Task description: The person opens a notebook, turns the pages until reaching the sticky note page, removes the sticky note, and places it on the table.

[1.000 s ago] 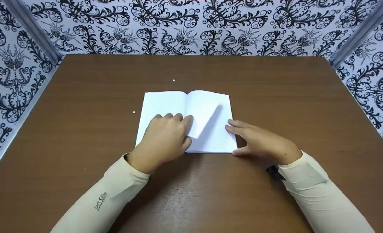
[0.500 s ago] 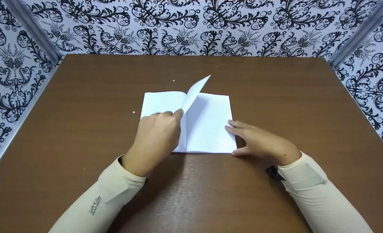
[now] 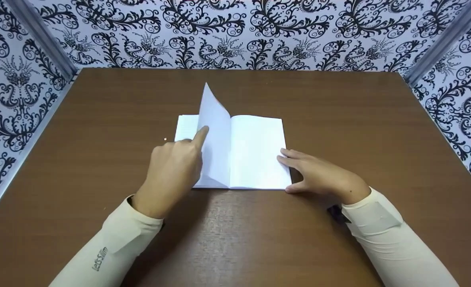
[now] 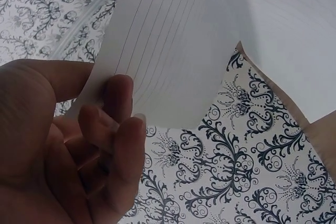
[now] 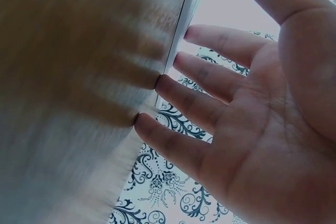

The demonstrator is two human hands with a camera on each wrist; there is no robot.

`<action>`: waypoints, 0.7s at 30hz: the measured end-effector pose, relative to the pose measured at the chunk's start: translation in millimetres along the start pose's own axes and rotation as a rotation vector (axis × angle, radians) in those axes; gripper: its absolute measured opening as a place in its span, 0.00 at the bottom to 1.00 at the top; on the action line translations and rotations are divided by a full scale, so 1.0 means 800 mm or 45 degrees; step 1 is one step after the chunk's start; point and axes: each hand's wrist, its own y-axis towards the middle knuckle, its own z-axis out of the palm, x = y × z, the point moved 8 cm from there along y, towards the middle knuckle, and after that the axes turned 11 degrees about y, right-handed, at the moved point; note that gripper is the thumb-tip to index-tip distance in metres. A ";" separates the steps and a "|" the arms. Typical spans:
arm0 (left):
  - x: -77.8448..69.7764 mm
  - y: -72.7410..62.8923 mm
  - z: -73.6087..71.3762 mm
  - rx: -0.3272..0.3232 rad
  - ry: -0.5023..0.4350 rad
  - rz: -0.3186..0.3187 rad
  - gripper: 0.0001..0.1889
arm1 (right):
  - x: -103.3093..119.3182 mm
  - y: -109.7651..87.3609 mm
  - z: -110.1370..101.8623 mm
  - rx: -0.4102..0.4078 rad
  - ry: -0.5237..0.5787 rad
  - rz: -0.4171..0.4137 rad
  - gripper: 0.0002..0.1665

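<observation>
An open white notebook (image 3: pixel 258 153) lies on the brown table (image 3: pixel 331 103), one lined page (image 3: pixel 215 143) raised from its spine and leaning over the left half. My left hand (image 3: pixel 173 167) pinches that page near its outer edge; the left wrist view shows the thumb and curled fingers (image 4: pixel 119 98) on either side of the ruled sheet. At the notebook's right edge rests my right hand (image 3: pixel 319 173), fingertips on the paper and thumb by the lower right corner. Its fingers (image 5: pixel 191 103) are spread and nearly straight in the right wrist view.
Patterned black-and-white walls (image 3: pixel 227 36) stand behind and beside the table, with grey strips (image 3: pixel 40 40) in the corners. A small white speck (image 3: pixel 165 139) lies left of the notebook. Pale sleeves cover both forearms.
My left hand has moved left, carrying the page from the right half up past the spine to the left side. My right hand has stayed in place.
</observation>
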 end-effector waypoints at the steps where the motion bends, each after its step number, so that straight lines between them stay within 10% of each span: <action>1: 0.001 -0.001 0.001 0.005 -0.008 0.003 0.19 | 0.000 0.000 0.000 -0.002 0.000 -0.009 0.50; 21: 0.020 -0.015 0.044 0.323 0.113 0.025 0.10 | 0.002 -0.001 -0.001 -0.004 0.013 -0.003 0.50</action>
